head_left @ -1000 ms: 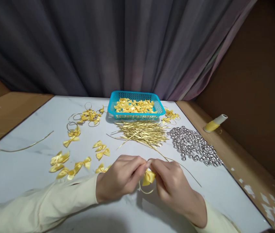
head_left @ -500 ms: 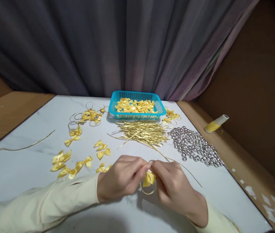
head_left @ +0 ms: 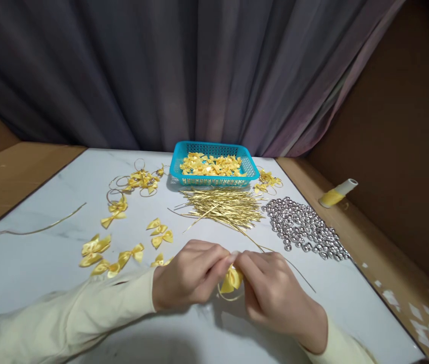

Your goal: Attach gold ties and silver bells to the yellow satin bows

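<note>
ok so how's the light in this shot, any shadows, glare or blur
Head view: soft shadow on the table below the right hand, curtain dim; head view: glints on the beads, sheen on the bow; head view: upper right corner nearly black, detail where the fingers meet too soft to read.

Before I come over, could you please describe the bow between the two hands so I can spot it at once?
Over the white table, find where the left hand and right hand meet. Just below is a yellow bow, with a thin gold loop beneath it. Unlike the bows lying to the left, it alone is held between the hands.
</note>
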The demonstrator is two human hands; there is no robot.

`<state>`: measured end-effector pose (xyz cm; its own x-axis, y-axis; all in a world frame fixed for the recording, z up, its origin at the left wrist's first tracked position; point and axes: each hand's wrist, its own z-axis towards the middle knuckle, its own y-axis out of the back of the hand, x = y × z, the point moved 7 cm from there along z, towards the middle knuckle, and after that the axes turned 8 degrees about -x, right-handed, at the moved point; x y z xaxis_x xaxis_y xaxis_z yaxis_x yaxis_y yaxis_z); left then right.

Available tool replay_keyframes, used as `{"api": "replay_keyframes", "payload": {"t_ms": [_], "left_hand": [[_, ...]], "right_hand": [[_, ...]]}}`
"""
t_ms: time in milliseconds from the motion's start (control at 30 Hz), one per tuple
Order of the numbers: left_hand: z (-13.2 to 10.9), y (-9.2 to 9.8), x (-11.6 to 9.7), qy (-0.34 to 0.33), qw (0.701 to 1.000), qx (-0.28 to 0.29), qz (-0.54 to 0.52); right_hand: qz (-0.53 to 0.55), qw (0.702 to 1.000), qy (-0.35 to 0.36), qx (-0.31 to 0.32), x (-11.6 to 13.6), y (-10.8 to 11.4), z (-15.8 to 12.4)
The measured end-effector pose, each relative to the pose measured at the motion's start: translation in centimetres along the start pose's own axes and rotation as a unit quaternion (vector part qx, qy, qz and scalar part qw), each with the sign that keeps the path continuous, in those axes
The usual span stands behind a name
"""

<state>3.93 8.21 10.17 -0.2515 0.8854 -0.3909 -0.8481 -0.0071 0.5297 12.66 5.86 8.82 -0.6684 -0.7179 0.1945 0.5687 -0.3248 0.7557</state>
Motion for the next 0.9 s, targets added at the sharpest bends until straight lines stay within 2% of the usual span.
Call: {"api": "replay_keyframes", "payload": {"t_ms": [100,233,367,567,900], "left_hand": [[0.2,0.3,0.1,0.005,1.0,-0.012,0.001],[0.0,0.5,0.7,0.027,0.999,-0.017,0.013],[-0.1,0.5,0.8,0.03,0.999,-0.024,0.012],[0.0,0.4,0.6,0.033,0.999,-0.016,0.01],[0.0,0.2,0.4,0.029,0.999,-0.014,0.008]], "right_hand": [[0.044,0.997,-0.056,-0.015,-0.8,0.4,-0.2],[0.154,0.981,-0.114,-0.032,-1.3,0.7,-0.3],[0.222,0.964,-0.145,-0.01,-1.5,0.2,-0.2],[0.241,0.956,-0.167,-0.005,-1.5,-0.2,-0.1],[0.181,0.97,-0.155,-0.05,-1.0,-0.2,-0.7]]}}
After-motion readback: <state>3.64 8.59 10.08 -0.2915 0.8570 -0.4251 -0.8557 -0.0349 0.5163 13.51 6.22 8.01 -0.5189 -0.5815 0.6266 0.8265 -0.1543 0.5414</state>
